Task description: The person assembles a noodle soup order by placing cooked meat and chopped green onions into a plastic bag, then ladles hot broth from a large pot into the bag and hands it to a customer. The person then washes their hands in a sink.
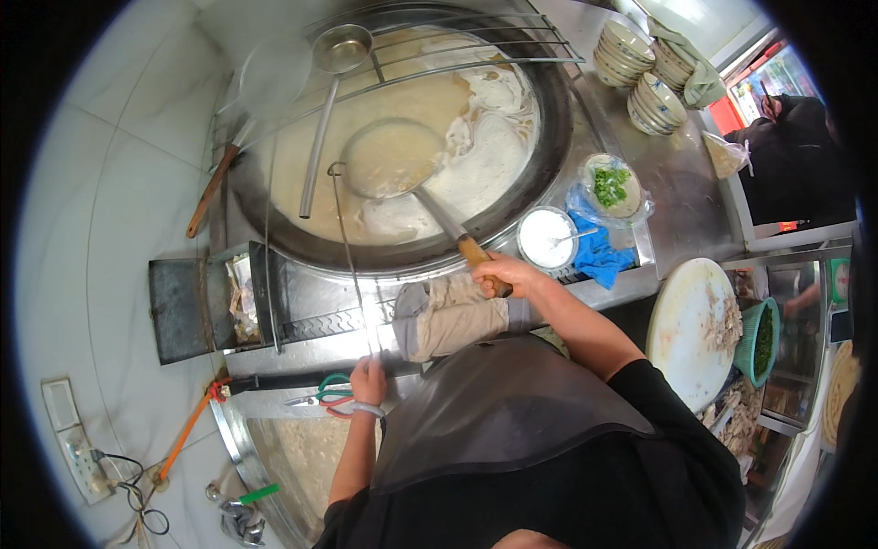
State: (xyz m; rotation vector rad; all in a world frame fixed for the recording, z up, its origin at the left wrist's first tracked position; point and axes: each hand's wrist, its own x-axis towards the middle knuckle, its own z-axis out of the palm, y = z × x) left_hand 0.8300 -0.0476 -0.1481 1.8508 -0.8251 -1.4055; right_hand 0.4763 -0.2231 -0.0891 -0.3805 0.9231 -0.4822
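My right hand point(506, 274) is wrapped around the wooden handle of a large round scoop point(442, 214). Its wide head rests in the pale broth point(312, 154) of a big dark-rimmed cauldron point(557, 141); whether the head is a mesh strainer or a ladle I cannot tell. My left hand point(368, 379) grips the lower end of a long thin metal hook point(348, 257), whose curled tip reaches over the broth beside the scoop. White foam point(483, 165) covers the broth's right side. A folded beige cloth point(459, 316) lies on the counter edge between my hands.
A metal rack point(473, 67) spans the cauldron's far side, bearing a small ladle point(343, 49). Nearby are a bowl of white powder point(547, 238), chopped greens point(610, 185), stacked bowls point(655, 103), a cutting board point(689, 329) with meat, scissors point(329, 394), and a metal box point(182, 309). A person point(789, 158) stands at the right.
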